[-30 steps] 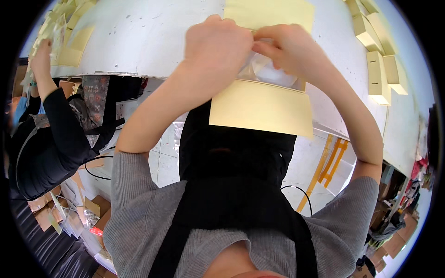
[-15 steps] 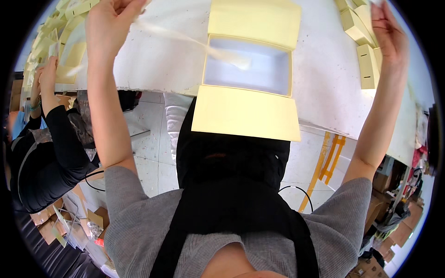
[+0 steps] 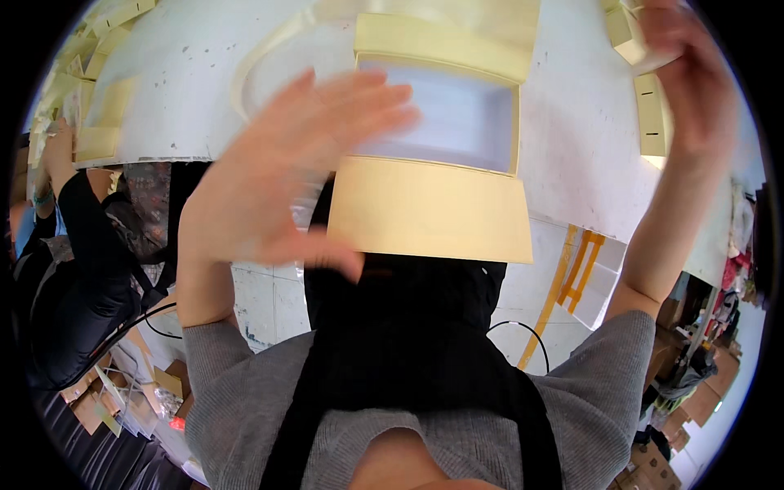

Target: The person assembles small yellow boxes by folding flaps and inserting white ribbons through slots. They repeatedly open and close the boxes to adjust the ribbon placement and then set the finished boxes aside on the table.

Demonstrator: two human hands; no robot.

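Observation:
A pale yellow box (image 3: 441,37) lies open on the white table (image 3: 180,90), showing a white inside (image 3: 457,122). Its flat yellow flap (image 3: 429,212) hangs toward me over the table's edge. My left hand (image 3: 286,171) hovers blurred in front of the box's left side, fingers spread and holding nothing. My right hand (image 3: 694,82) is raised at the far right, against small yellow boxes (image 3: 653,122). Blur hides whether it grips one. A thin pale strip (image 3: 261,53) curves across the table left of the box.
More flat yellow boxes (image 3: 98,135) are stacked along the table's left edge, where another person's dark-sleeved arm (image 3: 82,237) reaches up. Below the table are a tiled floor, a yellow stand (image 3: 576,261), a black cable (image 3: 523,331) and cardboard cartons (image 3: 694,400) at the right.
Both hands left the box's middle and swung apart. My left hand drew a pale strip to the upper left, then came back down empty. My right hand stays at the small boxes on the right.

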